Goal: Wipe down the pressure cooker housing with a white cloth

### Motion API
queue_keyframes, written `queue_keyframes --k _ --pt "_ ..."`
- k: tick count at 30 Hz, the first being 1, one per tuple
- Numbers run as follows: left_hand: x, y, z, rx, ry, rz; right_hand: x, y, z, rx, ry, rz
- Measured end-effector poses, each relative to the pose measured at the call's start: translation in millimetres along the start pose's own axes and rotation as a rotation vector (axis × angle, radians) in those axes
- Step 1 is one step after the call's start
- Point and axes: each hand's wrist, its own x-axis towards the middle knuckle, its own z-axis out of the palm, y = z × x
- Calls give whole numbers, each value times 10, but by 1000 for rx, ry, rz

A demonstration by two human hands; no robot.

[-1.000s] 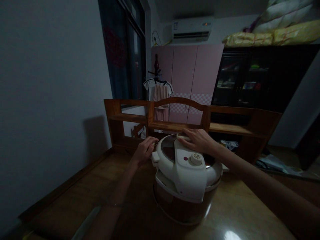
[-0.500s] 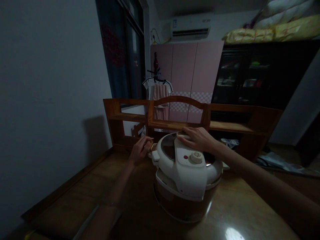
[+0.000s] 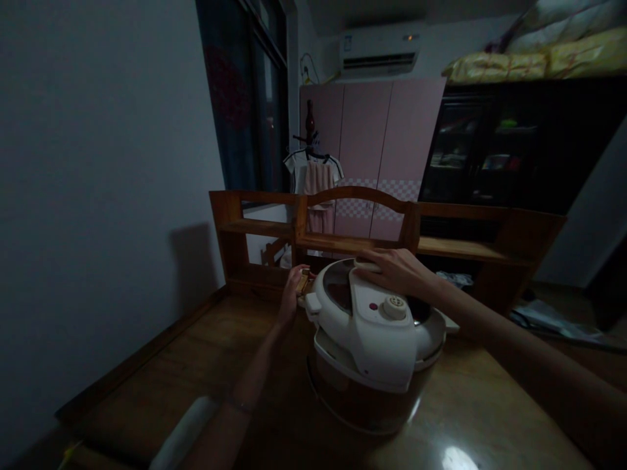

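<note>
A round cooker [image 3: 377,405] with a dark, shiny body stands on the wooden table. Its cream lid [image 3: 385,352] has a knob, a small red button and dark see-through panels, and it sits slightly tilted. My right hand [image 3: 394,266] reaches over from the right, its fingers curled round the handle on top of the lid. At the cooker's left side, my left hand [image 3: 292,292] has its fingers closed round a brownish side handle [image 3: 304,281]. The far side of the cooker is hidden.
Behind the cooker runs a low wooden shelf unit [image 3: 353,245] along the table's back edge. A wall [image 3: 112,228] rises at the left. A pale object [image 3: 189,424] lies beside my left forearm. Plastic wrapping [image 3: 558,320] shows at the right.
My left hand has moved inward and its fingers have closed round the side handle. The right hand stays on the lid handle. The whole view has shifted slightly.
</note>
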Motion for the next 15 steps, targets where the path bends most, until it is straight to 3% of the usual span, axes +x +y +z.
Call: queue_keyframes --k 5,15 --pt "-34 -11 103 11 103 74 2 -33 -36 -49 12 8" --pt "-164 163 201 114 134 175 0 -164 -25 -164 26 102"
